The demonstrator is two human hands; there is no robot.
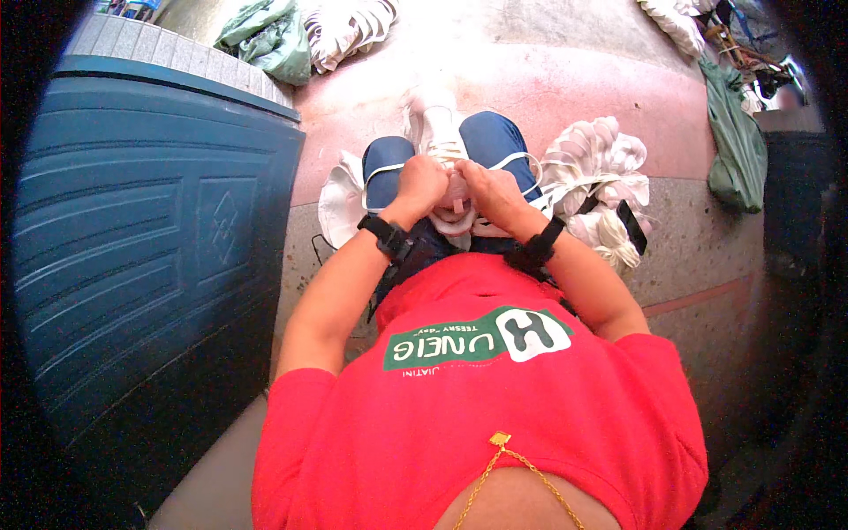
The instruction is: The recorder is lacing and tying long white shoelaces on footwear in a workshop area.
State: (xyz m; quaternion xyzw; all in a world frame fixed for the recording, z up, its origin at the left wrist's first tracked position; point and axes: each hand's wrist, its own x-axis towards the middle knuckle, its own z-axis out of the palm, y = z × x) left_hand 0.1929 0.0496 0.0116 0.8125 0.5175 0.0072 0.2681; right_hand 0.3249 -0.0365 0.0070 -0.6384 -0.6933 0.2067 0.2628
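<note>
In front of my lap, between my knees, my two hands meet over a pale pink and white piece of soft material whose exact kind I cannot make out. My left hand is closed, its fingers curled at the piece's left edge. On the other side my right hand pinches the piece with thumb and fingers. White straps loop across both knees. More white material stretches out beyond my hands, and a rounded white piece hangs beside my left knee.
Bundled white pieces lie right of my right knee, with a dark phone-like slab on them. A blue panelled door stands close on my left. Green sacks and white bundles rest farther off.
</note>
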